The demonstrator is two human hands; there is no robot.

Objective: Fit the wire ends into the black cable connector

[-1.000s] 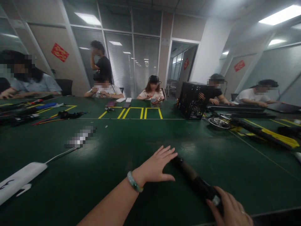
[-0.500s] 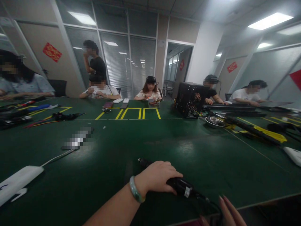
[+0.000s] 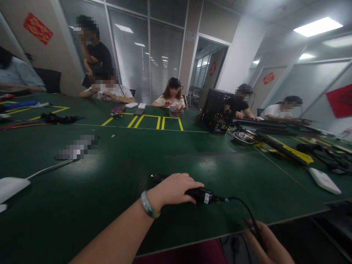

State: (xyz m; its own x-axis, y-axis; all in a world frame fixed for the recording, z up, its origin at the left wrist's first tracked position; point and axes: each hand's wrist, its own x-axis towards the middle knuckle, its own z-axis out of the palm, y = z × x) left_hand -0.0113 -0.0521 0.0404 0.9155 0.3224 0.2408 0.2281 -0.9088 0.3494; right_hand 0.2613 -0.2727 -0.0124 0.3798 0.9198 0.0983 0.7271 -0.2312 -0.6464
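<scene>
My left hand (image 3: 173, 189), with a pale green bangle on the wrist, is curled over a black rod-shaped tool (image 3: 202, 195) lying on the green table (image 3: 154, 154). The tool's tip sticks out to the left of my fingers. A black cable (image 3: 246, 212) runs from the tool's right end over the table's near edge. My right hand (image 3: 268, 245) is below that edge at the bottom right, fingers closed around the cable.
A white box (image 3: 9, 185) with a cord lies at the left. A black crate (image 3: 218, 110), a metal bowl (image 3: 243, 137), yellow-black tools (image 3: 286, 150) and a white device (image 3: 324, 180) are at the right. Several people sit round the far side.
My left hand went from flat and open beside the tool to closed over it, and the tool turned to lie crosswise. My right hand dropped from the tool's end to its cable below the edge.
</scene>
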